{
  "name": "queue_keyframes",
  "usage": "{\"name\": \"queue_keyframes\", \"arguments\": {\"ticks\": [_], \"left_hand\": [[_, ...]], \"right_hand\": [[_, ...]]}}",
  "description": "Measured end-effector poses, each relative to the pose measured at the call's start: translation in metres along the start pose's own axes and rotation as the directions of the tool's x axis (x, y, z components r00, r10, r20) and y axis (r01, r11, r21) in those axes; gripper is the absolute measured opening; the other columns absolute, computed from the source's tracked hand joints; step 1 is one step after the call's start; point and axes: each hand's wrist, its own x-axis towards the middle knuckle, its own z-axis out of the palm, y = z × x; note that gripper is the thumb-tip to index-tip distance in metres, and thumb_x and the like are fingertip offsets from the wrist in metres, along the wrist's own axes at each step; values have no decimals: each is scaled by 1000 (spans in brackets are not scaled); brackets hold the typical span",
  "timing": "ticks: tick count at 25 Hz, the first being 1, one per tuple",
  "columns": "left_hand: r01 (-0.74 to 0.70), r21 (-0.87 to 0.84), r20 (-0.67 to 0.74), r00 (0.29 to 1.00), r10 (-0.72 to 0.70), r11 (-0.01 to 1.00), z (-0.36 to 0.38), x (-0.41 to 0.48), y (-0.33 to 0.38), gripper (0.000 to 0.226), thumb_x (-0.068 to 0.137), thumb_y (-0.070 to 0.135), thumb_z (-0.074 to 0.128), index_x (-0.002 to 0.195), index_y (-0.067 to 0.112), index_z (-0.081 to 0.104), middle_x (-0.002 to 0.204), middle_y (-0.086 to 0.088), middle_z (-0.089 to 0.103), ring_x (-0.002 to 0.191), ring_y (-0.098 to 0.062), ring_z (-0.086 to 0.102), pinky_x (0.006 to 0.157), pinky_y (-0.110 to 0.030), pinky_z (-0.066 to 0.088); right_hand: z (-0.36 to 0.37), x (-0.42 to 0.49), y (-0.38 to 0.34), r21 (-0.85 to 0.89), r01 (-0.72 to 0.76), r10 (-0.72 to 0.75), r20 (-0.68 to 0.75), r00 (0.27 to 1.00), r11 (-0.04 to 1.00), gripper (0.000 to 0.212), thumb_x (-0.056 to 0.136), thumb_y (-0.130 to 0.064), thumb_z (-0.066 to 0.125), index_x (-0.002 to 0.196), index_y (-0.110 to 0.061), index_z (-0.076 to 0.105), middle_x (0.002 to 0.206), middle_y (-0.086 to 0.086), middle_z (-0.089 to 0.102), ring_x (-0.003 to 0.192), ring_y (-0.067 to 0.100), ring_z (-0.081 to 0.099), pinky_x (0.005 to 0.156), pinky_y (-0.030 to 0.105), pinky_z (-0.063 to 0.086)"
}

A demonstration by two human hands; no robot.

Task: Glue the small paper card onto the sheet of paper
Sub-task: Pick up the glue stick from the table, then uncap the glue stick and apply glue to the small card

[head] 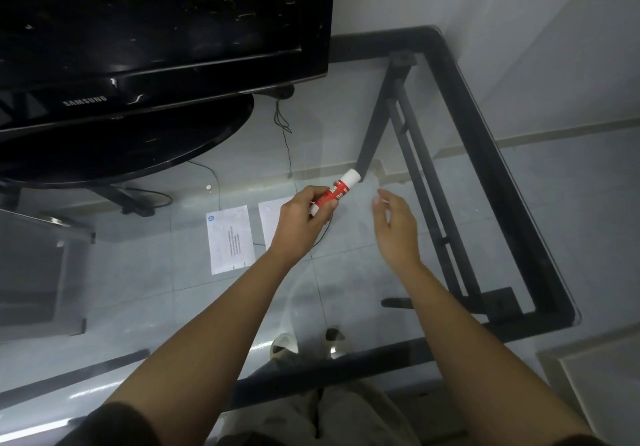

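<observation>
Now the left hand [298,219] grips the capped red-and-white glue stick [335,193]; the right hand [394,227], loosely spread just beside it, should pinch the white cap [350,177] and pull straight off.

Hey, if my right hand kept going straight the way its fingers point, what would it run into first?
Probably the white cap of the glue stick held in the left hand. The right hand, open, points up-left towards it; depth is hard to judge, so it might pass just beside it.
</observation>
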Motion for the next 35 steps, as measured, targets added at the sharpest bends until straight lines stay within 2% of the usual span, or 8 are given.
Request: {"name": "queue_keyframes", "arguments": {"ticks": [2, 5, 13, 19, 23, 27, 32, 35], "left_hand": [[4, 13, 21, 1000, -5, 1000, -1, -2, 2, 29, 88, 33, 60, 111, 16, 57, 99, -2, 64, 81, -18, 64, 68, -22, 50], [-30, 47, 47, 999, 28, 998, -4, -2, 5, 28, 88, 32, 61, 110, 15, 59, 97, 1, 62, 83, -20, 63, 70, -26, 51], [6, 37, 21, 1000, -6, 999, -23, -4, -1, 25, 88, 33, 59, 108, 18, 59, 94, 1, 65, 76, -7, 64, 62, -7, 46], [53, 60, -20, 998, -52, 997, -42, -16, -16, 26, 88, 35, 58, 109, 20, 59, 95, 2, 65, 77, -6, 64, 64, -11, 43], [53, 61, -29, 998, -51, 997, -45, -21, -18, 28, 88, 35, 59, 112, 19, 59, 100, -1, 66, 82, -14, 64, 66, -15, 45], [52, 29, -58, 997, -51, 998, -45, -20, -14, 26, 88, 36, 59, 110, 22, 58, 102, -1, 65, 81, -13, 66, 66, -14, 46], [110, -167, -117, 985, -131, 980, -35, -19, 0, 14, 92, 35, 52, 88, 22, 49, 83, 0, 67, 68, -12, 66, 71, -29, 54], [57, -187, -110, 991, -79, 981, -30, -19, 10, 19, 96, 34, 44, 79, 24, 45, 72, -1, 65, 57, -4, 60, 60, -19, 50]], "right_hand": [[-6, 10, -20, 257, -107, 86, 92, 992, 960, 45, 88, -56, 39, 122, -29, 50, 110, -14, 60, 102, 6, 56, 80, 15, 38], [-11, 21, -34, 283, -77, 28, 175, 984, 956, 25, 87, -48, 50, 104, -32, 59, 91, -20, 62, 87, 0, 62, 72, 10, 40], [-6, 43, -34, 306, -54, -2, 179, 984, 951, 18, 89, -29, 57, 104, -22, 63, 99, -7, 64, 91, 4, 59, 75, 12, 42], [6, 61, -20, -152, 217, -206, 82, 975, 964, 44, 85, -16, 64, 126, -13, 50, 114, 11, 61, 100, 21, 58, 86, 20, 38], [16, 64, -13, -209, 205, -176, 147, 973, 956, 58, 84, -15, 64, 136, -16, 36, 121, 13, 59, 109, 28, 56, 93, 31, 39], [8, 60, -16, -246, 192, -167, 117, 979, 950, 64, 83, -30, 66, 137, -16, 33, 137, 12, 45, 121, 27, 46, 97, 33, 36], [3, 13, -41, 102, 124, -129, 51, 990, 987, 41, 82, -58, 51, 108, -27, 60, 92, -21, 60, 87, -5, 58, 68, 3, 38], [9, -6, -55, 213, -5, -40, 207, 978, 977, 43, 73, -72, 42, 86, -37, 63, 82, -19, 65, 84, 3, 62, 67, 11, 41]]}}
